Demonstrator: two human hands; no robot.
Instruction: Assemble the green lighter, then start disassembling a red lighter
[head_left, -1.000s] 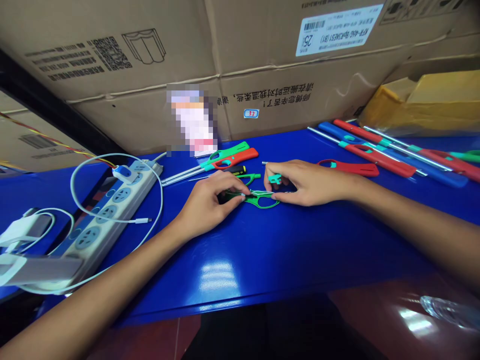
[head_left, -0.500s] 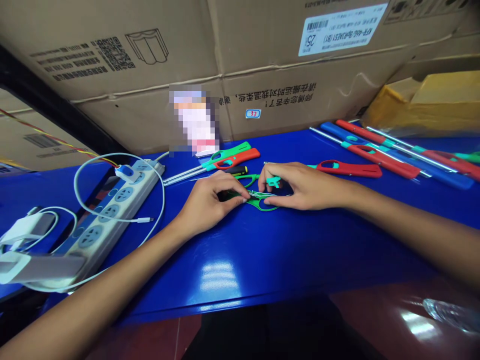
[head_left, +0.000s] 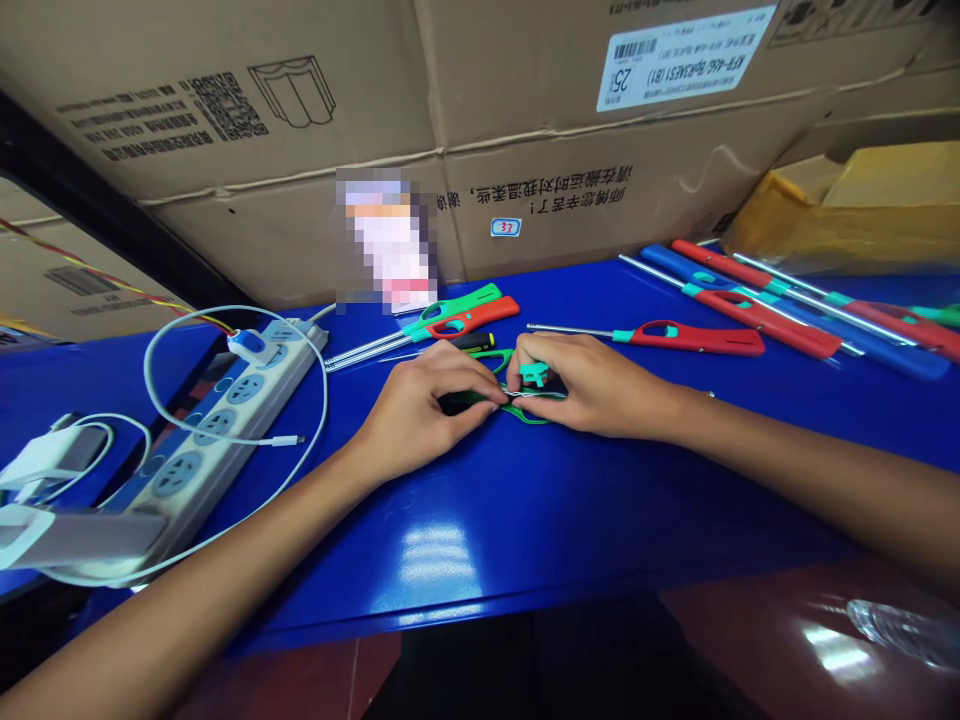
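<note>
Bearings are read from the meeting fingertips. At 9 o'clock, a power strip lies on the blue tabletop, a white cable looped across it. At 11 o'clock, a green lighter and a red lighter lie side by side. The left hand is in a narrow pinch, thumb and forefinger closed on a green casing. The casing sits at centre, largely covered by both hands; whether it rests on the tabletop cannot be told. Behind it, near 11 o'clock, is a screwdriver with a black-and-yellow handle. The right hand is nearly closed: its curled fingers hold a teal part, with thumb and forefinger at a thin pale wire. Between 2 and 3 o'clock lies a single red lighter; farther along that bearing, a group of red and blue lighters.
</note>
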